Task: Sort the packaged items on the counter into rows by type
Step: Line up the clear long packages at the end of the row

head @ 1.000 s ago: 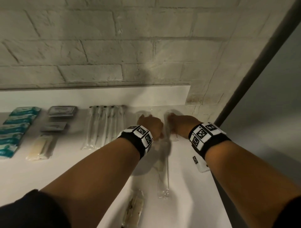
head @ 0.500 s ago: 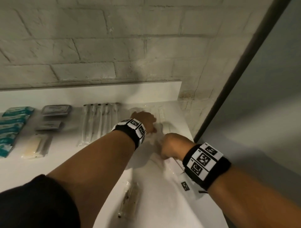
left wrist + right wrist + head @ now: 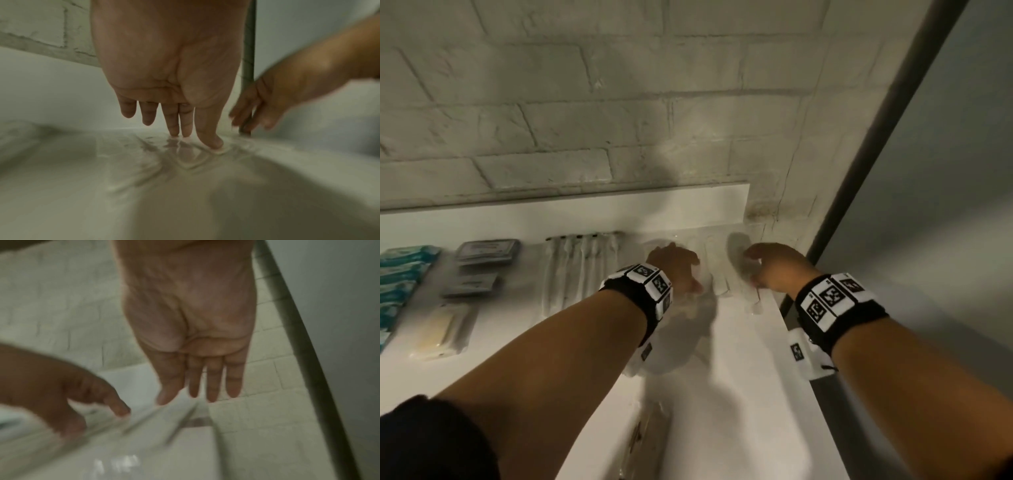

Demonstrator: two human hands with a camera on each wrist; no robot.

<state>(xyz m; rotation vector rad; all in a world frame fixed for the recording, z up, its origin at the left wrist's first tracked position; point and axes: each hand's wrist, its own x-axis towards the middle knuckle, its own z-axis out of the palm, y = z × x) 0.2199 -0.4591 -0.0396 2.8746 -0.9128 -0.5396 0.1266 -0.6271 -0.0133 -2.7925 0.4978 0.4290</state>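
On the white counter (image 3: pixel 739 377), my left hand (image 3: pixel 676 270) is at the back. Its straight fingertips (image 3: pixel 209 141) press on a clear flat packet (image 3: pixel 185 155). My right hand (image 3: pixel 770 265) hovers at the back right corner with fingers (image 3: pixel 212 386) straight and nothing in them. Under it lies a clear packet with a thin stick inside (image 3: pixel 180 423), also seen as the clear packet (image 3: pixel 753 298) by the counter's right edge. Both wrist views are blurred.
To the left lie rows of white stick packets (image 3: pixel 578 270), dark grey packets (image 3: pixel 486 251), teal packets (image 3: pixel 400 274) and a cream packet (image 3: pixel 441 330). One more packet (image 3: pixel 643 442) lies near the front. Brick wall behind; counter edge and dark post (image 3: pixel 859 171) on the right.
My right hand moved from the middle of the counter back to the far right corner, and a clear stick packet now lies under it. The left hand stayed on its packet.
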